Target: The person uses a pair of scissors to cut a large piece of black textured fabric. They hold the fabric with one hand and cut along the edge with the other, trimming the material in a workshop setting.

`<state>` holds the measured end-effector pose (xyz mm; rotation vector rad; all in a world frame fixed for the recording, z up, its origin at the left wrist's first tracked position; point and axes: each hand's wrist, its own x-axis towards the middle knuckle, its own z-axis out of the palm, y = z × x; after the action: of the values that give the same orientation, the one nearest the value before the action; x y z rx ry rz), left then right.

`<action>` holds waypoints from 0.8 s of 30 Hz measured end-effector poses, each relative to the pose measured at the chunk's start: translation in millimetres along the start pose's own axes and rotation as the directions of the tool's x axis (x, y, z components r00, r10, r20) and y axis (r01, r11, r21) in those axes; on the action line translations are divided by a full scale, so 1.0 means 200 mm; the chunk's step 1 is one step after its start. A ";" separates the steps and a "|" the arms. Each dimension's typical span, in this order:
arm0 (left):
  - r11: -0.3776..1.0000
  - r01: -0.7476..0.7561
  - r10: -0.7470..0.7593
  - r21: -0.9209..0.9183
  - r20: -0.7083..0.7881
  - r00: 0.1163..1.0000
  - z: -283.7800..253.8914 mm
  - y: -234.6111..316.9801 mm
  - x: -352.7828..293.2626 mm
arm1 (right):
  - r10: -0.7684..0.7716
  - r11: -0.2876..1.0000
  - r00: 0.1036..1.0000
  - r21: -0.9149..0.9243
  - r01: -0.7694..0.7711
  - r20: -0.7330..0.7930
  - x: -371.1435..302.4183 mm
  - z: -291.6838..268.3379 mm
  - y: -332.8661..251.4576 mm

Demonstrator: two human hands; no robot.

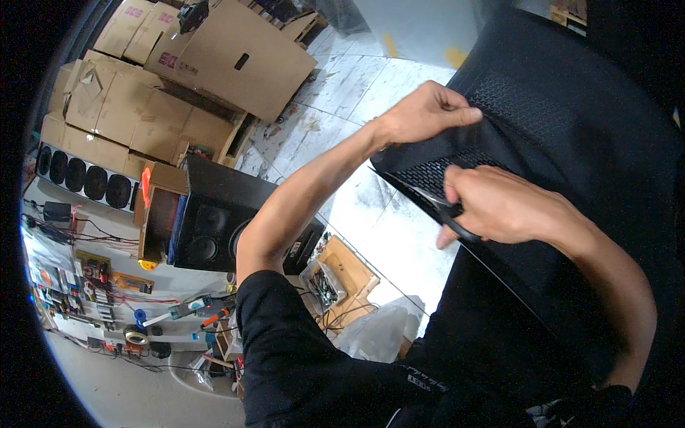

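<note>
My left hand (427, 114) pinches the edge of a thin black cloth (503, 146) between thumb and fingers, holding it up. Under the lifted cloth shows a black perforated metal grille (435, 170), part of a large dark panel. Closed around the black handles of a pair of scissors (462, 227), my right hand (510, 203) is just below and to the right of the left one. The pale blades point up and left along the panel's edge, close to the grille. Whether they touch the cloth is hard to tell.
Cardboard boxes (239, 57) are stacked at the far left. A black speaker cabinet (214, 214) stands beyond my left arm. Lower down are a wooden tray (349, 260) with small parts and a clear plastic bag (378, 332). Tools and cables crowd a white bench (171, 307).
</note>
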<state>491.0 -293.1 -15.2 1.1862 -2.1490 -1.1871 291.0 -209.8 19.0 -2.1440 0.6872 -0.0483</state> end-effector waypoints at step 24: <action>0.415 0.424 -0.909 -0.805 -0.347 0.231 -0.22 -1.48 -0.89 | 0.545 0.733 0.082 0.426 -0.530 -0.834 -1.83 0.07 0.03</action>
<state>760.4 -247.7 -229.4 1.9762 -0.4000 -1.1353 -17.7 -23.6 81.2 -1.4693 2.1626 -0.9906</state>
